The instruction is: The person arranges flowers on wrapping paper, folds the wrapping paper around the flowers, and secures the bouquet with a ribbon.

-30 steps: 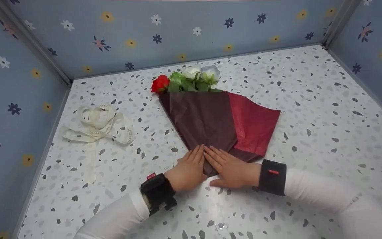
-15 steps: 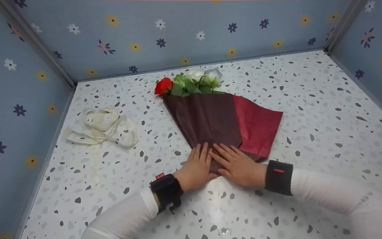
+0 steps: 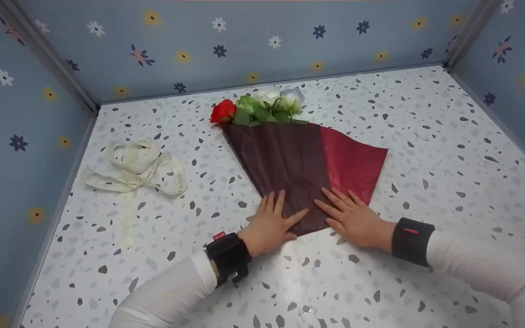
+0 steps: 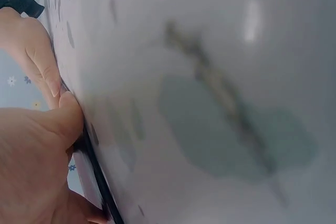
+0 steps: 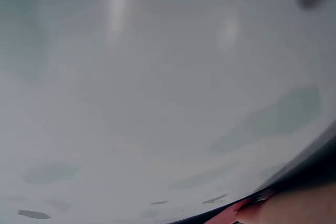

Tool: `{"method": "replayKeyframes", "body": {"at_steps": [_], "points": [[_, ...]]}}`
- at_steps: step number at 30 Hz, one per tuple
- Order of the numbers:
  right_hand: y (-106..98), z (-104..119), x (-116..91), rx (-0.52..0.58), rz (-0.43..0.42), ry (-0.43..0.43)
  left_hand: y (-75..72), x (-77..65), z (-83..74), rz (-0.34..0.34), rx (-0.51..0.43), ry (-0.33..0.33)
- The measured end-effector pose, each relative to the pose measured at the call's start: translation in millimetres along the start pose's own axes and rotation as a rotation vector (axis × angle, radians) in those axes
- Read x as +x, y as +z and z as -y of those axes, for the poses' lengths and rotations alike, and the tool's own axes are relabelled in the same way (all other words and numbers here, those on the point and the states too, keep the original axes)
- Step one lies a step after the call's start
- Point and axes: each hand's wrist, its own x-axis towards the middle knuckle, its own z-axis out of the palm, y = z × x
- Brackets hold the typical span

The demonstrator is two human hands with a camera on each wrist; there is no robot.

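Observation:
A bouquet wrapped in dark maroon paper (image 3: 280, 159) lies flat, its red side fold (image 3: 353, 159) fanned out to the right. A red rose (image 3: 223, 112), a green flower (image 3: 246, 105) and pale blooms (image 3: 291, 99) stick out at the top. My left hand (image 3: 269, 225) presses on the lower left of the wrap with spread fingers. My right hand (image 3: 353, 218) lies palm down on its lower right edge, fingers extended. In the left wrist view, the left hand (image 4: 37, 140) sits at the dark paper edge. Only a fingertip (image 5: 257, 211) shows in the right wrist view.
A loosely looped cream ribbon with printed lettering (image 3: 137, 173) lies to the left on the speckled white table (image 3: 449, 182). Blue flower-patterned panels (image 3: 262, 41) stand along the back and both sides.
My right hand has slid to the right along the lower wrap, away from the left hand. The left hand's fingers have spread. The lower middle of the paper between the hands is now uncovered.

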Motion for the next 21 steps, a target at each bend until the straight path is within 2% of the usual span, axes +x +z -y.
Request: {"method": "replayKeyframes", "body": {"at_steps": [5, 14, 18, 21], "points": [[-3.8, -19.2, -9.4, 0.035, -0.035, 0.095, 1.4, 0.6, 2.0, 0.003, -0.039, 0.006], [-22.8, -64.8, -32.4, 0.128, 0.046, 0.373, 3.3, 2.4, 1.6, 0.01, -0.103, 0.025], [-33.9, -82.7, -27.6, 0.23, 0.004, 0.501, 3.3, 1.7, 2.4, 0.009, -0.084, 0.027], [-42.8, -88.6, -17.3, 0.346, -0.071, 0.582, 2.9, 1.6, 2.9, 0.005, -0.079, 0.028]]}}
